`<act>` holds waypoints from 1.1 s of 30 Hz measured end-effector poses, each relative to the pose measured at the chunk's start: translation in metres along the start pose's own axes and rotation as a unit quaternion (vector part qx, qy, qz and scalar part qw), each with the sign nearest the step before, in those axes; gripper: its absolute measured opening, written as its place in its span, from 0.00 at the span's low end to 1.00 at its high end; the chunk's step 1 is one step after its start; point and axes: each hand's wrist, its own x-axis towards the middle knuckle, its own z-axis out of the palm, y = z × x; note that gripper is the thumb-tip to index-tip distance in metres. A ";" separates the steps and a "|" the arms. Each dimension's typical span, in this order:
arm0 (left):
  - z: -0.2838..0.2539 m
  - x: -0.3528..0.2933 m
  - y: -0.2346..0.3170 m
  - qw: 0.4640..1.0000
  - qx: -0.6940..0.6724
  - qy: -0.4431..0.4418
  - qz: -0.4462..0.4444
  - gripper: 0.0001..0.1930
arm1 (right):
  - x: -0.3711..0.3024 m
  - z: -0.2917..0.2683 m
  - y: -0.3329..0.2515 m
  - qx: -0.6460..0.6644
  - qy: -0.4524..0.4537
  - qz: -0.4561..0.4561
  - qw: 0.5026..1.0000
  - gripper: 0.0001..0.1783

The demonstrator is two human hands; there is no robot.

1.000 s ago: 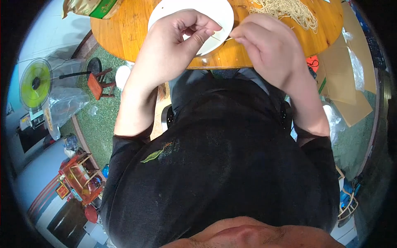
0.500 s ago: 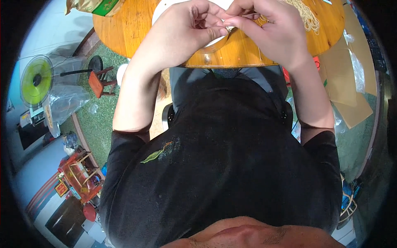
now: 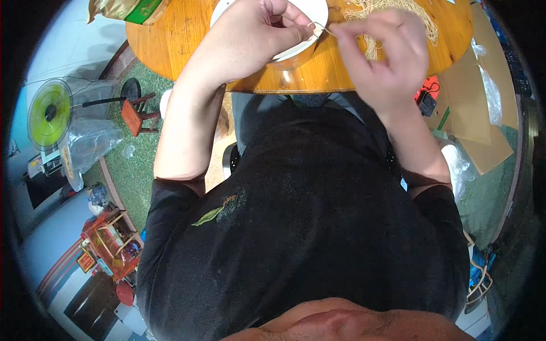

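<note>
My left hand (image 3: 250,37) is over the white round dish (image 3: 314,10), with thumb and forefinger pinched together. At their tips is a small pale piece, too small to name, with a thin string (image 3: 322,26) curving out of it. To the right, my right hand (image 3: 392,62) is smeared by motion. Its thumb and forefinger look closed on the string's other end, just off the dish's rim. Beyond this hand, a loose heap of cream-coloured string (image 3: 418,23) lies on the wooden table (image 3: 182,42), partly hidden by the fingers.
A gold and green packet (image 3: 128,8) lies at the table's far left. On the floor to the left are a green fan (image 3: 50,112) and a small reddish stool (image 3: 132,118). Cardboard (image 3: 472,122) and clear plastic (image 3: 492,96) lie to the right.
My right hand has moved right, away from my left, drawing the string out between them. My left hand stays nearly in place. More of the dish and the string heap shows.
</note>
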 end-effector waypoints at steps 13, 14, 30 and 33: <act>0.001 0.002 -0.001 1.000 -0.023 -0.003 0.001 0.04 | -0.013 0.016 -0.019 0.059 -0.063 0.153 0.984 0.06; 0.001 0.001 0.000 1.000 -0.014 0.001 0.003 0.04 | -0.012 0.017 -0.019 0.060 -0.064 0.153 0.984 0.06; 0.010 -0.005 0.005 0.997 0.055 0.046 0.030 0.02 | -0.030 0.025 -0.007 0.421 -0.112 0.478 0.763 0.08; 0.014 -0.012 0.001 0.973 0.139 0.097 0.156 0.05 | -0.035 0.022 -0.003 0.467 -0.087 0.524 0.707 0.09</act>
